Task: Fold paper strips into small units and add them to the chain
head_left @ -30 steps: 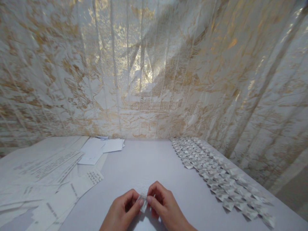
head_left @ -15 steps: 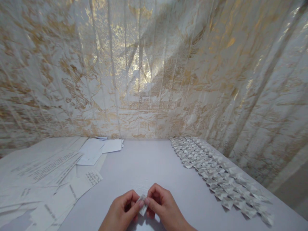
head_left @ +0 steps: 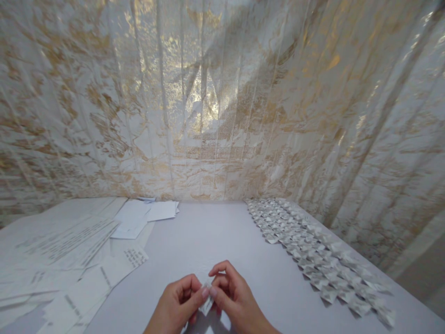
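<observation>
A small folded piece of printed paper point(head_left: 206, 306) is pinched between my two hands, low in the middle of the head view. My left hand point(head_left: 179, 300) closes on its left side, thumb on top and fingers curled under. From the other side my right hand point(head_left: 233, 297) grips it between thumb and fingers, with the index finger raised and bent above it. The fingers cover much of the paper, so its exact folded shape cannot be made out.
Several rows of small folded paper pieces point(head_left: 320, 260) run along the table's right side. Loose printed sheets point(head_left: 69, 250) spread over the left, with blank white slips point(head_left: 130, 220) behind them. A patterned curtain point(head_left: 208, 116) hangs behind the white table point(head_left: 205, 236).
The right index finger has lifted away from the folded paper. Both hands stay in nearly the same place, still holding it.
</observation>
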{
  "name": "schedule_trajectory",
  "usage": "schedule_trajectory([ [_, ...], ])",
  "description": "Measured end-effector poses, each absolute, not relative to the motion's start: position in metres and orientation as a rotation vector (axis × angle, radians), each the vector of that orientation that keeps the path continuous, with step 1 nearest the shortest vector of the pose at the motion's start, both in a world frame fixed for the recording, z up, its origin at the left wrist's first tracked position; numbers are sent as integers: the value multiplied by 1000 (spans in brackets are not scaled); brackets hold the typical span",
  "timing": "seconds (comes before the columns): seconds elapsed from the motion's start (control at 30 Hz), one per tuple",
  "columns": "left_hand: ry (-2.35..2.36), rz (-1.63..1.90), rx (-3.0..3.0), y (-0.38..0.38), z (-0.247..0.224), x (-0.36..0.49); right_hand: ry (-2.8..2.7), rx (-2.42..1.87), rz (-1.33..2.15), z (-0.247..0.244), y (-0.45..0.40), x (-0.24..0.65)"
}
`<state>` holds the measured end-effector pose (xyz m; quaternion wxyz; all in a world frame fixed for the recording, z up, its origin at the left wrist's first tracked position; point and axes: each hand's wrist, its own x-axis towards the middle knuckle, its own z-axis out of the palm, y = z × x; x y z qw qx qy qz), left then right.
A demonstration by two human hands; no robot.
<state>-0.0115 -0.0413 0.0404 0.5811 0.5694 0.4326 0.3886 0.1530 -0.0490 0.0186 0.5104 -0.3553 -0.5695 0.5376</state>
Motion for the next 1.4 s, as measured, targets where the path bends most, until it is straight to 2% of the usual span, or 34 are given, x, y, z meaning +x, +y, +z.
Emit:
schedule_trajectory([
  [0.53,1092,889,1341,-34,49,-15,-1392,-796,1316,46,-54,158],
  [0.7,1115,898,1348,-28,52,-18,-1440,-934,1234,45,-52,160],
  [0.87,1024,931,1424,-31,54,-16,-1660,-976,852,52,-50,166],
  [1.03,1155,1117,1815,-31,50,-26,-2211,-1257,75,48,-41,176],
  [1.1,1130,1094,1971,-34,48,-28,-2344,-1354,-74,44,-41,173],
  [1.4,1240,678,2320,-37,45,-22,-2236,-1416,386,55,-53,175],
])
